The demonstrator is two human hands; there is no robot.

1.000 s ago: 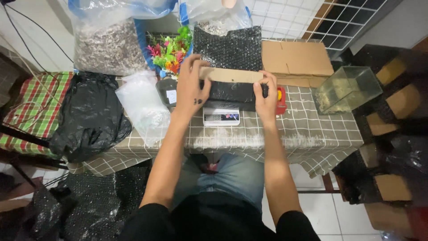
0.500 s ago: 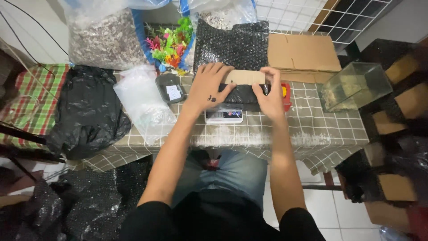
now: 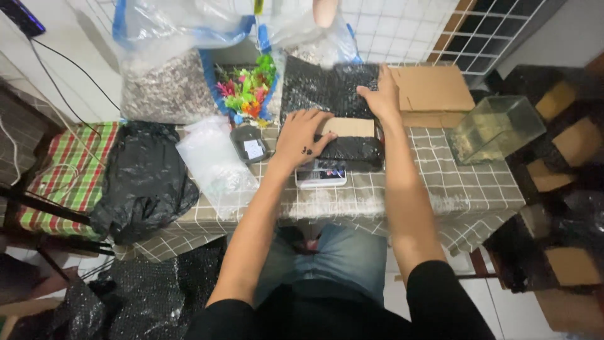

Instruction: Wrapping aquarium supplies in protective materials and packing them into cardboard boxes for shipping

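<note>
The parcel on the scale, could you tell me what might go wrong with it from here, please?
The parcel overhangs the small scale, so it might tip if the left hand lifts. The right hand reaches over it toward the black bubble wrap and could nudge it. The glass tank sits near the table edge.

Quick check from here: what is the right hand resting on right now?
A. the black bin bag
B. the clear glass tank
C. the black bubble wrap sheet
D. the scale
C: the right hand lies flat on the black bubble wrap sheet behind the parcel, while the left hand presses on the parcel.
</note>
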